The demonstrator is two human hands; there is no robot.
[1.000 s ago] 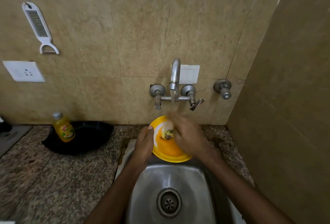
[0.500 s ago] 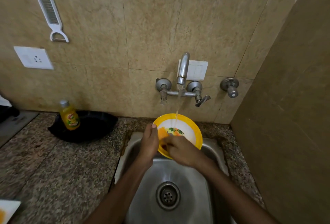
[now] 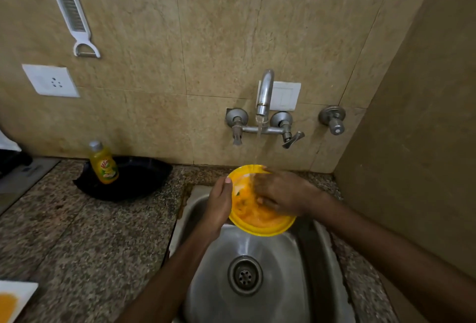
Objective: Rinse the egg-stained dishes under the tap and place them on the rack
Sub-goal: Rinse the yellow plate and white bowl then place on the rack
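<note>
Yellow plate (image 3: 258, 228), orange-smeared, tilted under running tap (image 3: 265, 89).

— Is there any writing to read here?
— Only in one spot: on the yellow bottle (image 3: 103, 165) at the far left of the worktop (image 3: 77, 232), close to the wall, by a black tray (image 3: 144, 181).
— What does it say?
— Its label (image 3: 106, 167) has a short brand word in slanted red letters. The first letters look like "Vi". The rest is blurred, so I cannot give the whole word.
— Is there anything below that word?
— A green and pale patch, too blurred to tell whether it holds any print.
</note>
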